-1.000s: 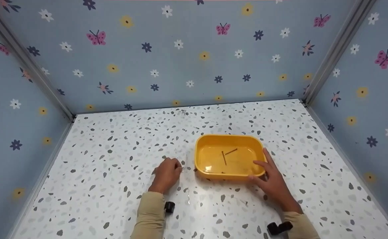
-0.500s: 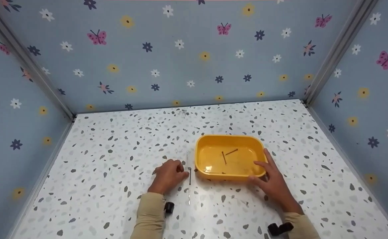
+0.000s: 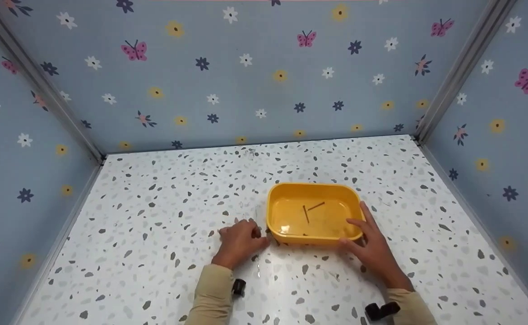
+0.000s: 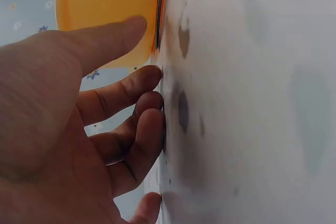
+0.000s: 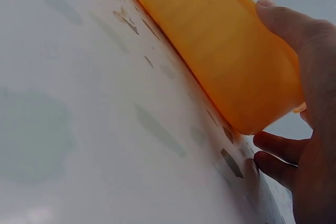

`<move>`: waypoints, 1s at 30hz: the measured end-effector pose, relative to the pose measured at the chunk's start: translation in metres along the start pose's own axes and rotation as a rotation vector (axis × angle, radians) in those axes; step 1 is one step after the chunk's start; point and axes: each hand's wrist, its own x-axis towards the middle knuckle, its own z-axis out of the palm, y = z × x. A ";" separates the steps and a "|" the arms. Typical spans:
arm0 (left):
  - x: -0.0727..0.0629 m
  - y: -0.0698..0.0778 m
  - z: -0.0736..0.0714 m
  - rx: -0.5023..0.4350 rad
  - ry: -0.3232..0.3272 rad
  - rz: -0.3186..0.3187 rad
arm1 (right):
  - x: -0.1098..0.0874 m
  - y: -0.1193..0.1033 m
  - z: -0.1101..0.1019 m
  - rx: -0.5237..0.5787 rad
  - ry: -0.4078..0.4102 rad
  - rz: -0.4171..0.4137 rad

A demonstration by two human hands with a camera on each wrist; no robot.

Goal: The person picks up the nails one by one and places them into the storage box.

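In the head view, my right hand (image 3: 372, 250) grips the right end of a yellow plastic tub (image 3: 307, 240), thumb at its front rim. The right wrist view shows the thumb (image 5: 278, 17) at the rim and other fingertips by the bottom corner. Inside the tub lie thin brown nails (image 3: 306, 214), two of them meeting at an angle. My left hand (image 3: 240, 243) rests just left of the tub, loosely bent fingertips at the tabletop, thumb apart. A dark, thin nail (image 4: 159, 19) lies beside the tub near that thumb in the left wrist view; the head view hides it.
The speckled white tabletop (image 3: 155, 216) runs back to a blue flowered panel (image 3: 246, 81). Similar panels rise along the left and right sides, with metal posts at the corners.
My left hand has moved right, closer to the tub. The nail seen on the table beside it half a second ago is now hidden in the head view. My right hand stays at the tub.
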 end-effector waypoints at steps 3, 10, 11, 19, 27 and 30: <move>0.000 0.008 0.006 0.031 0.019 0.009 | 0.000 0.000 0.000 0.008 -0.004 0.002; 0.002 0.021 0.017 0.110 0.047 -0.007 | 0.000 0.001 -0.001 0.012 -0.012 0.008; 0.002 0.022 0.018 0.110 0.048 -0.005 | 0.000 0.001 -0.001 0.013 -0.009 0.010; 0.003 0.024 0.016 0.115 0.024 0.018 | 0.001 0.001 -0.004 0.021 -0.011 0.001; 0.000 0.023 0.017 0.149 0.051 0.044 | 0.001 0.003 -0.004 -0.015 -0.021 0.024; 0.000 0.021 0.015 0.143 0.043 0.055 | 0.000 0.003 -0.004 -0.010 -0.021 0.028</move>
